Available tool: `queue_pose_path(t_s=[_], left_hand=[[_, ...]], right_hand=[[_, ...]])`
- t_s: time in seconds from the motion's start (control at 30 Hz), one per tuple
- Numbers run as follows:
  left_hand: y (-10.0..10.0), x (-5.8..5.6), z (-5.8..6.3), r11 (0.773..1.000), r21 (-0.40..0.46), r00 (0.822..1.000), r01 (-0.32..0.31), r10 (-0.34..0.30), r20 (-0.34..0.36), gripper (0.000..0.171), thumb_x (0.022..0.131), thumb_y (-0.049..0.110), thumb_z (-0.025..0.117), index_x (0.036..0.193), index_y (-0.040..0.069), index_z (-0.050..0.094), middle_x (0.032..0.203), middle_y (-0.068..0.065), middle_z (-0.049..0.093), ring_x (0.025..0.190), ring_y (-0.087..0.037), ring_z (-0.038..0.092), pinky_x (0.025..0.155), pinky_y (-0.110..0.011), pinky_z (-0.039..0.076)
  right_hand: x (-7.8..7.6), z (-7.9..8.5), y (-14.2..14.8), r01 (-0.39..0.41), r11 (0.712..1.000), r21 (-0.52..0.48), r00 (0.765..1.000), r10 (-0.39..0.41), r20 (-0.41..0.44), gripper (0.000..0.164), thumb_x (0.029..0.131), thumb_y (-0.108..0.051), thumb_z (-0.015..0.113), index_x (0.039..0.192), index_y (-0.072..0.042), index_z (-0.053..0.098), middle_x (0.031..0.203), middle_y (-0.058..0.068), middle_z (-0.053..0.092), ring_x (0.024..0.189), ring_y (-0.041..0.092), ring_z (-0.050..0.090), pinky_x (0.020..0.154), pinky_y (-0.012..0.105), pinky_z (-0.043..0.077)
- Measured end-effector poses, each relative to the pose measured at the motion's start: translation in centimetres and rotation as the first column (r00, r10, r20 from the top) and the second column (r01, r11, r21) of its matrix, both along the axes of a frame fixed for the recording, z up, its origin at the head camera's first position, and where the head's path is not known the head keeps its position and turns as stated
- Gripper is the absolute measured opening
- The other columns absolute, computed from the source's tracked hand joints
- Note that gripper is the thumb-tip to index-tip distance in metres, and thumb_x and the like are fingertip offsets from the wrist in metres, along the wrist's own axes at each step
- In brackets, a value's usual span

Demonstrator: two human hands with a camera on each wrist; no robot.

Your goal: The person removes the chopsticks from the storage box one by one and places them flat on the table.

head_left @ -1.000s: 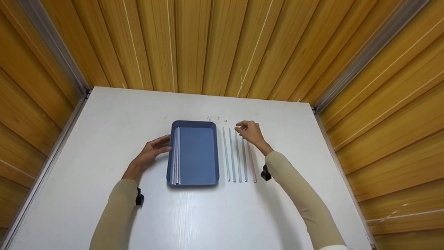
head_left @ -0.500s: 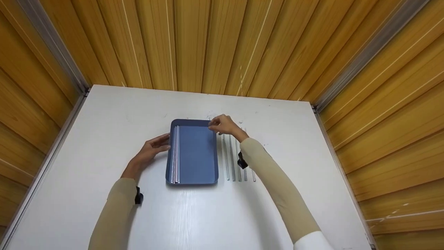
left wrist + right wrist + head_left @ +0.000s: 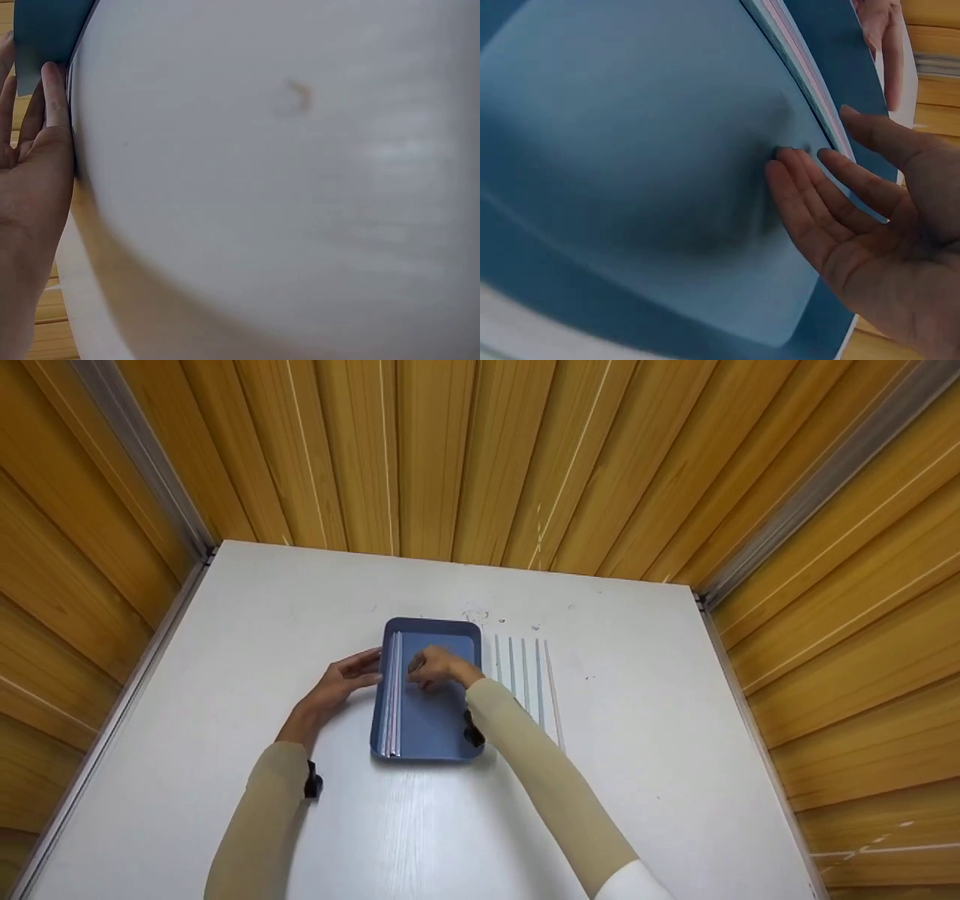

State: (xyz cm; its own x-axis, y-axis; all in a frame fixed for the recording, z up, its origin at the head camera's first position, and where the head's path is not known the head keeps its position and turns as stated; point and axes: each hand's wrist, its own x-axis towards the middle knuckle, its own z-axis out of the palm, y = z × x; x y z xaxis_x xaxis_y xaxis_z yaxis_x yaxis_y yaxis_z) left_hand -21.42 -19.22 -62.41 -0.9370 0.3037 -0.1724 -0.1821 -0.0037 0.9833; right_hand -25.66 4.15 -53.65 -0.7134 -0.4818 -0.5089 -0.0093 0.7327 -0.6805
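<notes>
A blue rectangular tray (image 3: pixel 442 735) lies on the white table. Along its left inner wall runs a tight bundle of long thin straws (image 3: pixel 394 697), pink and pale in colour. My left hand (image 3: pixel 334 688) touches the outside of the tray's left wall, fingers extended and thumb apart; in the left wrist view its fingers lie against the tray's wall (image 3: pixel 49 34). Over the tray floor, just right of the bundle, is my right hand (image 3: pixel 439 666). The right wrist view shows its fingers (image 3: pixel 802 202) loosely bent, thumb apart near the straws, with nothing held.
Right of the tray, several more straws (image 3: pixel 553 682) lie side by side in a spaced row, partly behind the right forearm. Small dark specks (image 3: pixel 476 615) mark the table behind the tray. Wood-patterned walls (image 3: pixel 465 457) enclose the table's back and sides.
My right hand has moved left from above the loose straws, across the tray's right rim, to beside the bundle. The left hand stays at the tray's left wall.
</notes>
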Motion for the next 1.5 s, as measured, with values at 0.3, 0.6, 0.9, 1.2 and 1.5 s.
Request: queue_pose_path(t_s=[0.3, 0.6, 0.9, 1.2, 1.5], left_hand=[[0.2, -0.3, 0.1, 1.0, 0.006, 1.0, 0.003, -0.003, -0.009, 0.065, 0.096, 0.012, 0.071, 0.155, 0.011, 0.044, 0.16, -0.013, 0.046, 0.149, -0.03, 0.042, 0.124, -0.048, 0.031], [-0.1, -0.1, -0.1, 1.0, 0.0, 0.999, 0.016, -0.016, -0.033, 0.065, 0.097, 0.011, 0.07, 0.156, 0.009, 0.043, 0.161, -0.014, 0.044, 0.15, -0.031, 0.04, 0.119, -0.036, 0.037], [-0.1, -0.2, -0.2, 1.0, 0.002, 1.0, 0.012, -0.012, -0.028, 0.065, 0.096, 0.01, 0.071, 0.155, 0.01, 0.045, 0.158, -0.013, 0.047, 0.147, -0.03, 0.045, 0.109, -0.021, 0.045], [0.1, -0.1, -0.4, 0.999, 0.032, 0.999, 0.02, -0.019, -0.048, 0.064, 0.096, 0.007, 0.07, 0.155, 0.006, 0.043, 0.158, -0.018, 0.046, 0.148, -0.033, 0.043, 0.104, -0.018, 0.049], [0.0, 0.0, -0.1, 1.0, -0.002, 1.0, 0.008, -0.008, -0.007, 0.066, 0.096, 0.015, 0.073, 0.155, 0.011, 0.044, 0.159, -0.014, 0.046, 0.149, -0.031, 0.041, 0.106, -0.017, 0.046]], right_hand=[[1.4, -2.6, -2.3, 0.172, 0.981, -0.085, 0.954, -0.187, -0.233, 0.019, 0.09, -0.005, 0.071, 0.073, -0.004, 0.063, 0.065, 0.004, 0.062, 0.071, 0.03, 0.075, 0.062, 0.03, 0.063], [1.5, -3.1, -2.8, 0.234, 0.969, -0.082, 0.942, -0.246, -0.228, 0.042, 0.089, -0.002, 0.071, 0.06, -0.015, 0.044, 0.053, -0.004, 0.052, 0.051, 0.017, 0.065, 0.045, 0.019, 0.05], [1.9, -3.0, -3.1, 0.274, 0.961, 0.033, 0.94, -0.26, -0.22, 0.038, 0.09, -0.01, 0.075, 0.061, -0.014, 0.051, 0.054, -0.004, 0.052, 0.046, 0.009, 0.052, 0.043, 0.019, 0.043], [2.5, -2.8, -2.5, 0.251, 0.965, 0.071, 0.929, -0.22, -0.299, 0.045, 0.086, -0.009, 0.079, 0.061, -0.016, 0.043, 0.057, -0.004, 0.044, 0.051, 0.01, 0.043, 0.046, 0.023, 0.032], [2.4, -3.3, -0.9, 0.228, 0.969, 0.094, 0.871, -0.16, -0.465, 0.019, 0.082, -0.014, 0.084, 0.075, -0.005, 0.069, 0.073, 0.002, 0.066, 0.065, 0.013, 0.055, 0.06, 0.026, 0.047]])
